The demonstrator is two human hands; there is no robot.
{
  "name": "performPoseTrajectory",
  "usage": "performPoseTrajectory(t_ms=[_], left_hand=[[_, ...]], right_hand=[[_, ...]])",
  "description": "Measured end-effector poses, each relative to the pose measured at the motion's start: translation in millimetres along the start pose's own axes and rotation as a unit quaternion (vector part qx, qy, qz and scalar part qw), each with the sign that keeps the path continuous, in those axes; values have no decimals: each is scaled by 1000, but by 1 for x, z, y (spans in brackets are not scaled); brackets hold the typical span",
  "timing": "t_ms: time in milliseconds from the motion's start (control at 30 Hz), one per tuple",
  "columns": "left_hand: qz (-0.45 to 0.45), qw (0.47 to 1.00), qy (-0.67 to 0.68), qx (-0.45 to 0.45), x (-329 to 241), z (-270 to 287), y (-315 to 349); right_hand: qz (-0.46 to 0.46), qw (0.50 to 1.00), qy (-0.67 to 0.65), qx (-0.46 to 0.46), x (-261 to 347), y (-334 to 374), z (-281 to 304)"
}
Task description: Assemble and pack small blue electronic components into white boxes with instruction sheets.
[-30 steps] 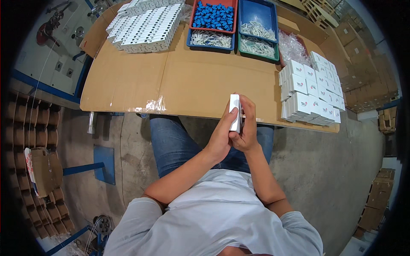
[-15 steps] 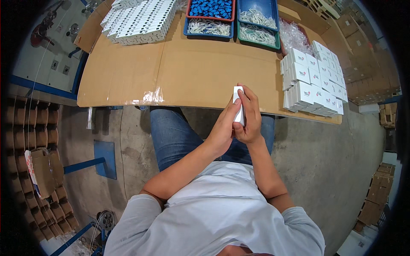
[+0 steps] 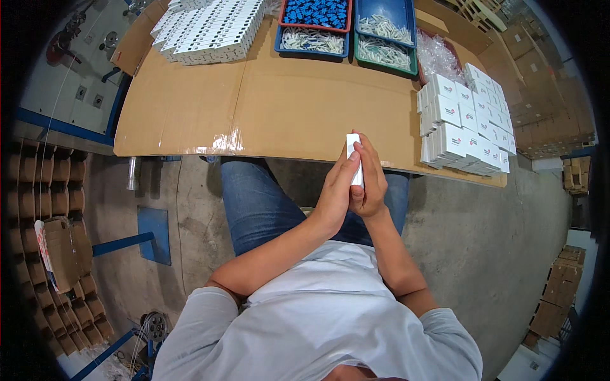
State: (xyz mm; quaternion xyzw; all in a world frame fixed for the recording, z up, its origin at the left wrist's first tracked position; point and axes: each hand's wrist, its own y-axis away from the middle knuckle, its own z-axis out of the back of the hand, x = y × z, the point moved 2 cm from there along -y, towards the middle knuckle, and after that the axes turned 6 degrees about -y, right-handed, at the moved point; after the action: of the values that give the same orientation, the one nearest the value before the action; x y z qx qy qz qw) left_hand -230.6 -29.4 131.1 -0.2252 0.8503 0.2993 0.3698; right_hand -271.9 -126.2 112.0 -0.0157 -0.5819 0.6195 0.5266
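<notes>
A small white box [image 3: 353,145] stands on edge between my palms, over my lap just at the cardboard-covered table's near edge. My left hand [image 3: 334,190] presses its left side, with the thumb along the top. From the other side my right hand [image 3: 373,178] closes on it, its thumb also lying near the box's upper face. The far end of the box sticks out a little between the hands. Its lower part is hidden by my palms and fingers.
White boxes [image 3: 452,140] are stacked on the table's right side. Rows of white boxes [image 3: 213,44] stand far left. Trays hold blue pieces [image 3: 314,14] and white slim pieces [image 3: 311,41]. Clear plastic bags [image 3: 438,57] fill a bin beside them. Cardboard [image 3: 267,120] covers the tabletop.
My hands have come slightly nearer to me with the white box between them. The right fingers have straightened and lie flatter along its side.
</notes>
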Motion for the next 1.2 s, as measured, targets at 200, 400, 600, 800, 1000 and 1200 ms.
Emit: performPoseTrajectory(t_ms=[200, 400, 600, 800, 1000, 1200], left_hand=[[-2, 1000, -12, -4, 3, 2, -3], [4, 1000, 3, -20, 6, 1, -6], [-3, 1000, 7, -23, 9, 5, -10], [8, 999, 15, -31, 8, 7, -11], [-44, 999, 25, -18, 9, 11, -20], [-185, 974, -128, 14, 1, 25, -24]], right_hand=[[-1, 1000, -3, -12, -3, 1, -1], [-22, 1000, -17, -11, -8, 6, -1], [-29, 999, -25, -2, -13, 7, -4], [-38, 998, -56, -2, -20, 8, -9], [-82, 990, -113, 13, -21, 3, -5], [-222, 955, -197, -2, -13, -8, 3]])
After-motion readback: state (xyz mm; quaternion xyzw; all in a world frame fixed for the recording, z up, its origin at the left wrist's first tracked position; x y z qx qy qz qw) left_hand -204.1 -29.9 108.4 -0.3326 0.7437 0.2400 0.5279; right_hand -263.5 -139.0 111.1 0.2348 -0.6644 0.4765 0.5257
